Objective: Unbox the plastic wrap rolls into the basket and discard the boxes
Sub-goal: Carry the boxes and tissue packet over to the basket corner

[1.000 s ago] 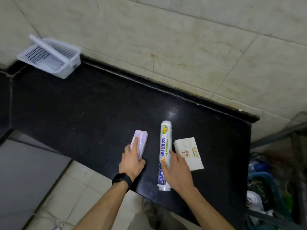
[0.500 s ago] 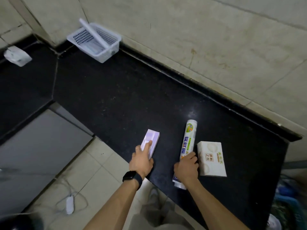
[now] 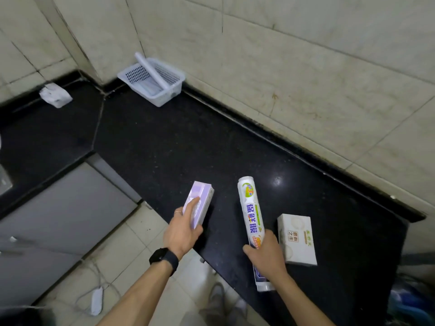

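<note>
My right hand [image 3: 267, 254] grips the near end of a long printed plastic wrap roll [image 3: 250, 208], which points away from me over the black counter [image 3: 164, 149]. My left hand [image 3: 182, 228] holds a pale purple box [image 3: 200, 201] near the counter's front edge, index finger lying along its top. A white box [image 3: 297, 238] lies flat to the right of the roll. In the far corner stands a white perforated basket [image 3: 174, 77] with a white roll [image 3: 150, 68] leaning out of it.
A crumpled white packet [image 3: 55, 95] lies on the counter's left wing. A grey cabinet front [image 3: 61, 215] sits below the counter at left. A white cable and adapter [image 3: 96, 301] lie on the tiled floor. Tiled walls back the counter.
The view has swung left and down, bringing the basket nearer the middle. My right hand has closed round the printed roll and raised its near end; my left hand stays on the purple box.
</note>
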